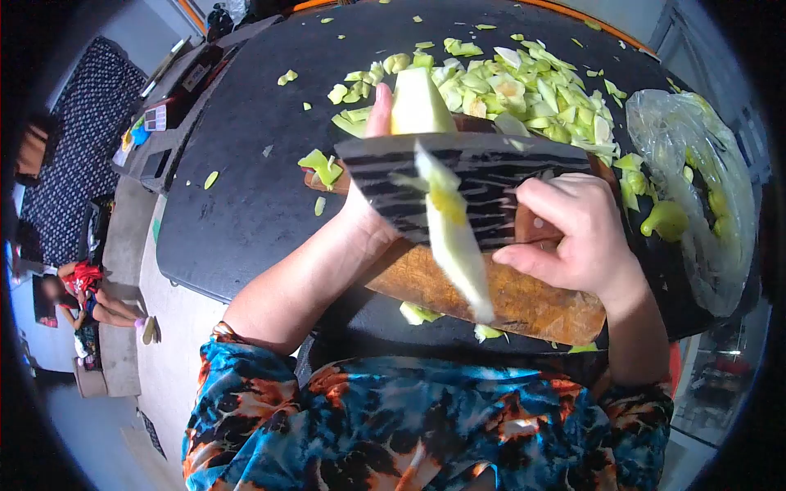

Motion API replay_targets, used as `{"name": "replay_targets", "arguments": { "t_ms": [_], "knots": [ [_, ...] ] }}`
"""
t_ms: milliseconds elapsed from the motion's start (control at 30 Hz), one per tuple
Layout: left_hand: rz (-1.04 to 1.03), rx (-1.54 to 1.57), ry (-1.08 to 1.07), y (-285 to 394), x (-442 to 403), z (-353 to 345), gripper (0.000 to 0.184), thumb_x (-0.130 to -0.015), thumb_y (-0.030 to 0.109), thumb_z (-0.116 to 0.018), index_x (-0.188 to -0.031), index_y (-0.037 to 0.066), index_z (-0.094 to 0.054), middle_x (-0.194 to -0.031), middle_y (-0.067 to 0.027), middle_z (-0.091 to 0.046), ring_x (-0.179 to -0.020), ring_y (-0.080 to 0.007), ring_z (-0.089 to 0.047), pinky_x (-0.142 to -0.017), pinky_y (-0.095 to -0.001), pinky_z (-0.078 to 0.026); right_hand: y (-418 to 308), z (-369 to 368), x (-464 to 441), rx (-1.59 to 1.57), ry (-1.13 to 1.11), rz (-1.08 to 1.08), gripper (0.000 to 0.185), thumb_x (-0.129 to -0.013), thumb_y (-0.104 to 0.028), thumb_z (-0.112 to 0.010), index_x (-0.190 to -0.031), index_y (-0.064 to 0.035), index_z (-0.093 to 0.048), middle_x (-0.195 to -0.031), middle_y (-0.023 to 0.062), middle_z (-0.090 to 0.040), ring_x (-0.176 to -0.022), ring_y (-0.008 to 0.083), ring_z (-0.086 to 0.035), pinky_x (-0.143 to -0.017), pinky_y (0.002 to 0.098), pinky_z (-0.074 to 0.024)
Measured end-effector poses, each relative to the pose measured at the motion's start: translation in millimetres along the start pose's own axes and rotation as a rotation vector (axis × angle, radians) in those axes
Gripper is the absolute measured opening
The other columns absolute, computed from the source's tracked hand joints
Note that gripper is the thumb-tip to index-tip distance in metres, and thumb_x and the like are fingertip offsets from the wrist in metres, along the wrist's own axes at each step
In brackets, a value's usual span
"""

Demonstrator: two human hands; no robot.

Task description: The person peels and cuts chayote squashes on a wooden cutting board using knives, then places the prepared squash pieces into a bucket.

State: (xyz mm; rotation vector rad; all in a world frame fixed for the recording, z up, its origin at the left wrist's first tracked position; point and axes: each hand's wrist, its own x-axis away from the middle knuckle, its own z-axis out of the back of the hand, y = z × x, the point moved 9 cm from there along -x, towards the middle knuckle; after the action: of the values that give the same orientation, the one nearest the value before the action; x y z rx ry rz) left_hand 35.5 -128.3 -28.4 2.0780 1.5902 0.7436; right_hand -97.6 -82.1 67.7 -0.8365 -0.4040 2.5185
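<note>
**One pale green piece (422,102) in the left hand (366,217), one cleaver (499,192) in front of it**

The step in hand is, I judge, the paring of slices from this piece: a pale strip (458,245) shows blurred before the cleaver, above the wooden board (524,299). The next move calls, in my view, for a fresh stroke along the flesh, with the left thumb kept away from the sharp edge.

The piece rises beyond the cleaver, toward the far edge of the board, with the left thumb upright along its left side. The left hand appears closed around it, but the cleaver hides its fingers, so how tightly they bend I cannot say. The right hand (573,225) is wrapped around the cleaver's handle (536,222), its thumb stretched forward.

Past the board's far edge, a heap of cut peelings (540,94) lies on the black table (246,164); near the table's right edge lies a clear plastic bag (704,282).
</note>
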Motion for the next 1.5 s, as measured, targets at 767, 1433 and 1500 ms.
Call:
{"name": "replay_targets", "arguments": {
  "t_ms": [767, 1433, 1500],
  "knots": [
    [-0.032, 0.171, -0.281, -2, 2, -7, 0.061, -0.095, 0.060, -0.036, -0.122, 0.007, -0.052, -0.113, -0.0123, -0.061, -0.105, -0.0259, -0.061, -0.091, -0.0442, -0.050, 30, 7, 3, -0.016, 0.033, -0.175, 0.035, -0.077, -0.030, -0.076, -0.073, -0.0030, -0.053, -0.061, 0.0093, -0.057, -0.053, 0.0283, -0.058, -0.049, 0.0336, -0.0424],
    [-0.170, -0.088, 0.001, 9, 3, -9, 0.054, -0.096, 0.045, -0.043, -0.132, 0.004, -0.044, -0.128, -0.0151, -0.053, -0.118, -0.0293, -0.052, -0.102, -0.0484, -0.039, 85, 23, 17, -0.243, 0.178, -0.411, 0.023, -0.086, -0.018, -0.068, -0.077, -0.0021, -0.054, -0.062, -0.0022, -0.053, -0.059, 0.0026, -0.045, -0.052, 0.0237, -0.0380],
    [-0.172, -0.022, 0.072, 10, 9, -10, 0.049, -0.097, 0.042, -0.044, -0.129, 0.005, -0.046, -0.123, -0.0151, -0.056, -0.115, -0.0282, -0.054, -0.101, -0.0437, -0.041, 53, 20, 9, -0.144, -0.023, -0.291, 0.030, -0.079, -0.025, -0.075, -0.073, -0.0038, -0.054, -0.059, 0.0015, -0.053, -0.054, 0.0090, -0.051, -0.051, 0.0265, -0.0403]
  ]
}}
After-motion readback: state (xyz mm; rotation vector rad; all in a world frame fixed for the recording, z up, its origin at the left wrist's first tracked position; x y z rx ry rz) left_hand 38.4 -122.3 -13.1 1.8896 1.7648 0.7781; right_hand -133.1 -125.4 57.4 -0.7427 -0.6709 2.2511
